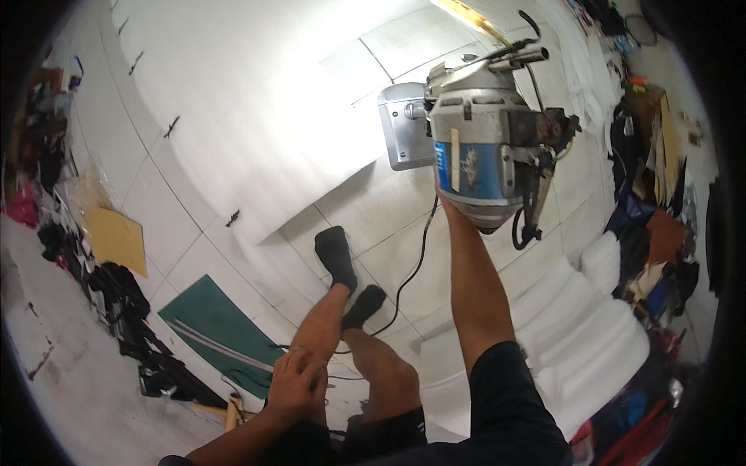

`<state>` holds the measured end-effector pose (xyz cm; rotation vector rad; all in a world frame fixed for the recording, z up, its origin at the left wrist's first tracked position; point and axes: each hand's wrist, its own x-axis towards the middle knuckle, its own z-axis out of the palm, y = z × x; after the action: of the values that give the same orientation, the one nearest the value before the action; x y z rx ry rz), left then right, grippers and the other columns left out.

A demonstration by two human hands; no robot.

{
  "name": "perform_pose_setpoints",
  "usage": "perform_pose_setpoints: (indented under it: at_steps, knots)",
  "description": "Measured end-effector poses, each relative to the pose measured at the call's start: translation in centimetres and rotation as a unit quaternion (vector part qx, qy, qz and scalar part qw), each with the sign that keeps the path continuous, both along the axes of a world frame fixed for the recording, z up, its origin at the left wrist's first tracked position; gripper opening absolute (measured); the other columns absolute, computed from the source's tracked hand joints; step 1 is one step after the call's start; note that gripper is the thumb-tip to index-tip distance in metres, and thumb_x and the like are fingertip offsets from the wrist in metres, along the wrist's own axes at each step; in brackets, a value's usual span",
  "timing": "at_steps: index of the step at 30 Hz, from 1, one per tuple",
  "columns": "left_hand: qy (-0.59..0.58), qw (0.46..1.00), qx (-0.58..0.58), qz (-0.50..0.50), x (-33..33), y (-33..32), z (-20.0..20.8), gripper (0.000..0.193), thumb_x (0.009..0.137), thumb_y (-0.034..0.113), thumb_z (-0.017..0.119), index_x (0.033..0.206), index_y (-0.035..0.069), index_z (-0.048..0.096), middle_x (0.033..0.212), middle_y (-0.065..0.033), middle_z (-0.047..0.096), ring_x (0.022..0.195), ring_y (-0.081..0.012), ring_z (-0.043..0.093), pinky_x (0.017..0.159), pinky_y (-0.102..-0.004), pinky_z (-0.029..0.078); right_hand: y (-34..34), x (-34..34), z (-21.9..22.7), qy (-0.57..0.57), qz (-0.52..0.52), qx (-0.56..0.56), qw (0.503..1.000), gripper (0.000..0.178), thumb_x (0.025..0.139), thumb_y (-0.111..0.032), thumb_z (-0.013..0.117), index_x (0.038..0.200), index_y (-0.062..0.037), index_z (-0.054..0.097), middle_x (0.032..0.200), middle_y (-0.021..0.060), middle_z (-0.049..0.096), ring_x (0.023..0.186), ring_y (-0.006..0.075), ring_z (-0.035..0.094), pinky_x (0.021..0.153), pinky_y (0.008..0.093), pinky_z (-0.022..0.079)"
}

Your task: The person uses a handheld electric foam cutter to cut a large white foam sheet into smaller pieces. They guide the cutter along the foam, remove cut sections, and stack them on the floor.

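Observation:
My left hand (294, 382) rests over my bent left leg just below the knee, fingers laid loosely and holding nothing. My right forearm (475, 279) reaches forward to an electric cutting machine (480, 171) with a grey and blue motor housing. The housing hides my right hand, so its grip does not show. A silver metal plate (402, 144) joins the machine's left side. From below the machine, a black power cord (416, 268) curves back toward my legs. A large white sheet (256, 116) lies beyond my feet, left of the machine.
White foam sheets (579, 326) are heaped at the right. A green board (214, 330) with a metal strip (221, 346) lies left of my leg. A yellow board (116, 237) and black cloth (116, 299) are farther left. Clutter lines the right edge.

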<state>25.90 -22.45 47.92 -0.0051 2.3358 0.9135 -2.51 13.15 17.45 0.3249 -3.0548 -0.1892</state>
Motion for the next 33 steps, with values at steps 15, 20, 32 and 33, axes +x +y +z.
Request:
perform_pose_setpoints:
  at_steps: [15, 20, 32, 33]
  knots:
    - [-0.186, 0.952, -0.002, -0.242, -3.8, -5.2, -5.5, 0.017, 0.079, 0.015, 0.061, 0.094, 0.007, 0.065, 0.094, -0.0147, 0.063, 0.091, -0.0348, 0.063, 0.081, -0.0442, 0.050, -2.2, 11.3, -0.7, 0.008, -0.127, -0.021, 0.992, 0.052, 0.086, -0.036, 0.064, 0.126, -0.0032, 0.057, 0.125, 0.0255, 0.058, 0.116, 0.0442, 0.052, 0.104, 0.0500, 0.038]
    - [-0.234, 0.952, 0.138, -0.141, 2.7, -3.4, -12.3, 0.018, 0.081, 0.017, 0.062, 0.094, 0.004, 0.064, 0.092, -0.0159, 0.062, 0.092, -0.0342, 0.062, 0.083, -0.0435, 0.050, -1.3, 15.3, -1.4, 0.005, -0.178, 0.023, 0.984, 0.051, 0.086, -0.036, 0.064, 0.124, -0.0027, 0.057, 0.123, 0.0262, 0.058, 0.115, 0.0449, 0.053, 0.103, 0.0503, 0.039]
    - [-0.226, 0.945, 0.190, -0.138, 14.3, -1.2, -20.2, 0.020, 0.082, 0.021, 0.065, 0.095, 0.006, 0.064, 0.093, -0.0143, 0.062, 0.093, -0.0343, 0.060, 0.085, -0.0432, 0.048, -2.5, 26.2, -3.1, 0.038, -0.259, 0.076, 0.962, 0.049, 0.086, -0.036, 0.062, 0.119, -0.0008, 0.059, 0.119, 0.0270, 0.060, 0.110, 0.0457, 0.055, 0.100, 0.0507, 0.041]
    - [-0.220, 0.942, 0.188, -0.169, 14.8, -0.5, -21.0, 0.021, 0.082, 0.022, 0.065, 0.096, 0.006, 0.064, 0.094, -0.0148, 0.062, 0.094, -0.0348, 0.060, 0.085, -0.0433, 0.048, -2.8, 26.6, -2.6, 0.044, -0.265, 0.066, 0.961, 0.049, 0.086, -0.036, 0.062, 0.119, -0.0009, 0.059, 0.120, 0.0268, 0.060, 0.111, 0.0451, 0.055, 0.100, 0.0504, 0.042]
